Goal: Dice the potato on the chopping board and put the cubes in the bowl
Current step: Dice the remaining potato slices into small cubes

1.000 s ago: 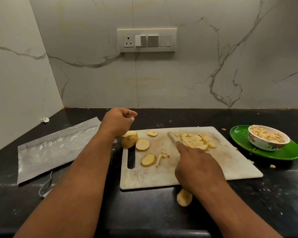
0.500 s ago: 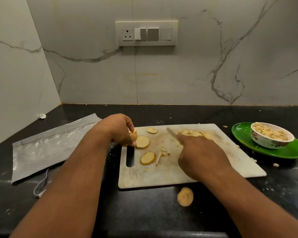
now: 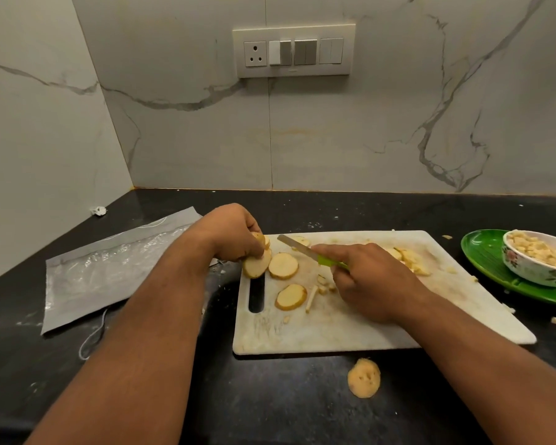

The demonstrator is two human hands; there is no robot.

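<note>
A pale potato end piece (image 3: 364, 378) lies on the black bench (image 3: 270, 406) before the white plastic chopping board (image 3: 334, 332). The right hand (image 3: 371, 285) grasps a green-handled knife (image 3: 305, 250); the left hand (image 3: 230, 232) pinches round potato slices (image 3: 256, 266). Cubes fill the floral bowl (image 3: 527, 268).

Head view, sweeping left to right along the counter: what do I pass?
plastic bag → left hand gripping potato slices → chopping board → right hand gripping the knife → green plate → bowl of cubes.
</note>
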